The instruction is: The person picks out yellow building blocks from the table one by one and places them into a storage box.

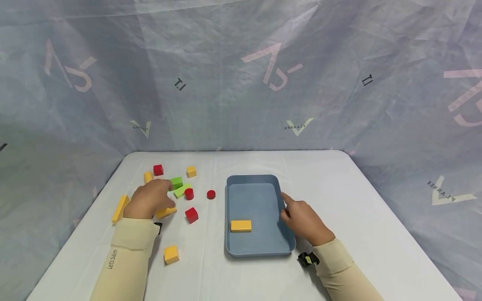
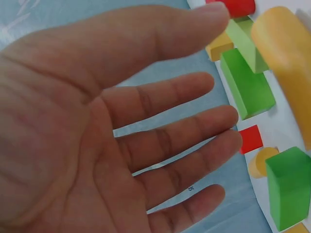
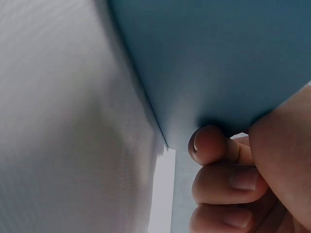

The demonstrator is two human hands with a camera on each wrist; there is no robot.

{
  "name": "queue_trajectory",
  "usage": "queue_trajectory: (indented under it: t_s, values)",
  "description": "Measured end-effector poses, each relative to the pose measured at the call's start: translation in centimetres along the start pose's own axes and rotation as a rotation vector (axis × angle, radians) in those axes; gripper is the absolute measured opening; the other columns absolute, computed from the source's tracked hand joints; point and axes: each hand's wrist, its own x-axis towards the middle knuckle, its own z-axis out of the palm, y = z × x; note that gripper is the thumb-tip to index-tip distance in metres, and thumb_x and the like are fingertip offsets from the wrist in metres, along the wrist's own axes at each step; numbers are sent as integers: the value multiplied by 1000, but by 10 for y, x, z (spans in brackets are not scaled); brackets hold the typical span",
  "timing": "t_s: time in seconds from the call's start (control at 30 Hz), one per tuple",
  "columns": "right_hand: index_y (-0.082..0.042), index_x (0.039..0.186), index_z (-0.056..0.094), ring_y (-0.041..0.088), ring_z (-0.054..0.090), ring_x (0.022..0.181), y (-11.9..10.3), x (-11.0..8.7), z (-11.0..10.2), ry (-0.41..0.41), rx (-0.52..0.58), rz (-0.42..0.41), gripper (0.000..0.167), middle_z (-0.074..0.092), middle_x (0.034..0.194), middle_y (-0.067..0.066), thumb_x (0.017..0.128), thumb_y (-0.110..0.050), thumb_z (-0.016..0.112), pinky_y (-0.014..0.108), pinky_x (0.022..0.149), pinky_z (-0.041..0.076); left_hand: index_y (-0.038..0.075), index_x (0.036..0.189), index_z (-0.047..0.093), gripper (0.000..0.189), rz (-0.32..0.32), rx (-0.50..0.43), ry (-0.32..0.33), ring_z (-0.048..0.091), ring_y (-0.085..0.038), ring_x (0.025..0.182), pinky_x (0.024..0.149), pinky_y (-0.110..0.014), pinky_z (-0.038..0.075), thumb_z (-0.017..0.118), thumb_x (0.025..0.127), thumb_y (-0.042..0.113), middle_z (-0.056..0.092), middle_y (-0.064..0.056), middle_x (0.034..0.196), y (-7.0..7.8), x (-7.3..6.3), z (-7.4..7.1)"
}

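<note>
My left hand (image 1: 150, 198) hovers over the toy blocks on the left, its fingers spread and nothing in the palm. Beneath its fingertips lies a yellow block (image 1: 166, 212), partly hidden. Just beyond are a green block (image 1: 176, 182), a light green block (image 1: 182, 191) and a yellow cylinder (image 1: 148, 177), large in the left wrist view. On the right, my right hand (image 1: 305, 221) grips the right rim of a blue-grey tray (image 1: 260, 200), fingers curled against its outer wall (image 3: 204, 63). Inside the tray, near its front left, rests a yellow rectangular block (image 1: 241, 226).
Between left hand and tray stand a red cylinder (image 1: 189, 194), a red disc (image 1: 211, 194) and a red cube (image 1: 191, 215). A yellow cube (image 1: 171, 254) sits nearer. A long yellow block (image 1: 120, 209) lies left of the hand. Grey printed cloth (image 1: 233, 104) hangs behind the table.
</note>
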Motion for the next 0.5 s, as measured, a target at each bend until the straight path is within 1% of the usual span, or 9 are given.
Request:
queue_trajectory:
  t_s: [0.2, 0.27, 0.5]
  values:
    - [0, 155, 42, 6, 35, 43, -1, -1, 0, -2, 0, 0, 58, 44, 52, -7, 101, -16, 57, 24, 46, 32, 1, 129, 65, 51, -16, -16, -36, 60, -31, 94, 77, -50, 52, 82, 84, 16, 67, -18, 123, -5, 1, 3]
    - [0, 155, 42, 6, 35, 43, -1, -1, 0, -3, -2, 1, 58, 44, 52, -7, 101, -16, 57, 24, 46, 32, 1, 130, 65, 50, -18, -8, -46, 60, -30, 92, 76, -48, 52, 81, 84, 15, 67, -18, 123, -7, 2, 3]
    - [0, 156, 41, 6, 35, 43, -1, -1, -2, -10, 11, 4, 59, 44, 52, -7, 102, -16, 56, 24, 46, 32, 0, 130, 65, 51, -11, 24, -64, 60, -31, 94, 76, -48, 53, 80, 83, 13, 66, -20, 126, -10, 8, 7]
